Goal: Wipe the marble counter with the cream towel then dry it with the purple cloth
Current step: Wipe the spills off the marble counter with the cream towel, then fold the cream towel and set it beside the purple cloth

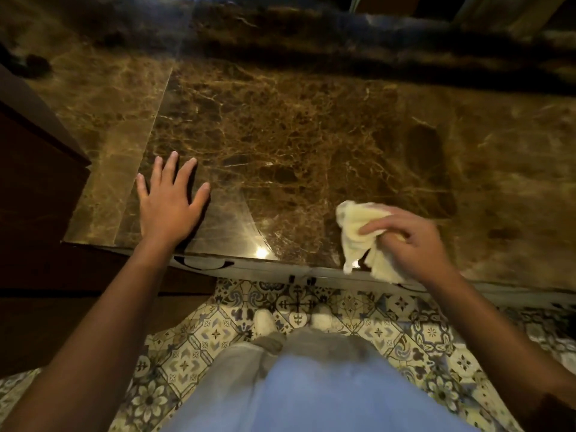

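Cream towel (pixel 358 232) sits bunched in your right hand (pixel 414 241), fingers closed on it, at the near edge of the marble counter (pixel 296 135). Your left hand (pixel 170 202) lies flat, fingers spread. The towel's hanging corner could drag off the edge, leaving streaks. No readable writing; the purple cloth isn't visible.
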The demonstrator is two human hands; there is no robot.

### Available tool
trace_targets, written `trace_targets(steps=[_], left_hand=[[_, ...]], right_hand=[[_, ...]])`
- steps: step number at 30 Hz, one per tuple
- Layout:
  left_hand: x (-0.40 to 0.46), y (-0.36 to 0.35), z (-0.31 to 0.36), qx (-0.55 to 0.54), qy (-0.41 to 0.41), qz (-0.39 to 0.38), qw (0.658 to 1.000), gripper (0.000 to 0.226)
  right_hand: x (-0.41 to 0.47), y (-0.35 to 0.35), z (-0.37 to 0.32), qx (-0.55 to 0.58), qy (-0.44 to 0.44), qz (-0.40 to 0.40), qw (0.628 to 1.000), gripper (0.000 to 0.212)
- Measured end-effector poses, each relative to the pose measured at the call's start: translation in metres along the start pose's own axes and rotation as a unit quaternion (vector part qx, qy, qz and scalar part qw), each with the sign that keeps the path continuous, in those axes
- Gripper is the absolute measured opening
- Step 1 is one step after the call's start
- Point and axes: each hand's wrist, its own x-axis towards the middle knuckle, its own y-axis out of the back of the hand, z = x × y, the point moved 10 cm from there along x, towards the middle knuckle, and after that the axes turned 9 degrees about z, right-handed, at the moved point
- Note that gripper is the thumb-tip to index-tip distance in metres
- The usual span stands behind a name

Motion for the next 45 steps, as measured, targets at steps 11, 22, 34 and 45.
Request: trace_targets(steps=[11, 22, 34, 45], left_hand=[[-0.001, 0.001, -0.001, 0.002, -0.004, 0.003, 1.0, 0.061], [0.0, 0.001, -0.001, -0.015, -0.016, 0.007, 1.0, 0.062], [-0.082, 0.036, 0.149, -0.448, 0.027, -0.298, 0.842, 0.073], [-0.16, 0.041, 0.315, -0.605, 0.044, -0.396, 0.689, 0.028]], right_hand=[[-0.004, -0.011, 0.005, -0.049, -0.009, 0.136, 0.989, 0.038], [-0.039, -0.165, -0.09, 0.027, 0.112, -0.073, 0.991, 0.033], [-0.049, -0.034, -0.113, 0.111, 0.033, 0.031, 0.993, 0.04], [-0.124, 0.066, -0.081, 0.046, 0.117, 0.03, 0.992, 0.034]])
